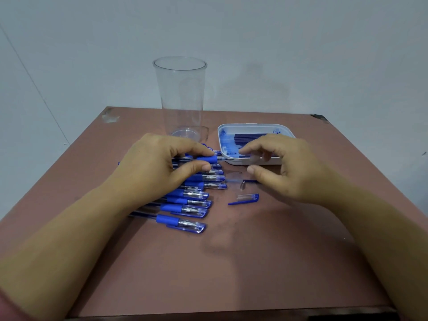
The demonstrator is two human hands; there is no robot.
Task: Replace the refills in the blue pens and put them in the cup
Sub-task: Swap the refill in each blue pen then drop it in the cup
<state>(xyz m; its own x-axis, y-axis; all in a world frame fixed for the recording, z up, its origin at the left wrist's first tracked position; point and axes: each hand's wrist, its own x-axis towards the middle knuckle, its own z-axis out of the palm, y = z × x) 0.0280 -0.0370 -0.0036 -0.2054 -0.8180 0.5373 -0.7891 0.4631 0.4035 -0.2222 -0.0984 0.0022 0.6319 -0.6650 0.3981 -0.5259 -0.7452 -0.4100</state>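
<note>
My left hand [159, 167] pinches one blue pen [209, 159] by its blue grip, between thumb and forefinger, with the bare tip pointing right toward the tray. Below it, a row of several capped blue pens [185, 208] lies on the table. My right hand [282, 165] hovers just right of the pen tip, in front of the tray, fingers loosely curled, thumb and forefinger apart, with nothing visible in it. A white tray [254, 126] holds dark blue refills [247, 137]. The clear plastic cup [180, 96] stands upright behind my left hand and holds nothing.
On the brown table [231, 262], between my hands, lie a loose refill [240, 181], a small metal tip piece [243, 184] and a clear-and-blue pen cap [247, 197]. A pale wall stands behind the table.
</note>
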